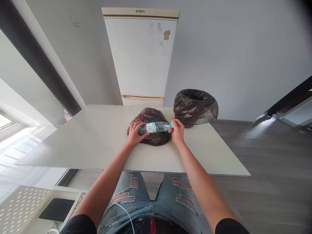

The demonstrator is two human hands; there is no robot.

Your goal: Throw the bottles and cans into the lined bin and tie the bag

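A clear plastic bottle (pixel 159 126) with a white and green label lies sideways in the air between my hands. My left hand (pixel 136 132) wraps round its base end. At the other end, the fingers of my right hand (pixel 177 130) are closed on the green cap (pixel 171 125). Behind and below the bottle, a crumpled black plastic bag (pixel 156 139) rests on the white table (pixel 102 139); what is inside it cannot be made out, though reddish patches show through.
At the table's back right stands a black bag with an open round mouth (pixel 195 109), its edge overhanging the side. A white fridge (pixel 141 55) is beyond the table, against the grey wall. At lower left, a pale cart (pixel 24 208) holds a dark flat object (pixel 57 209).
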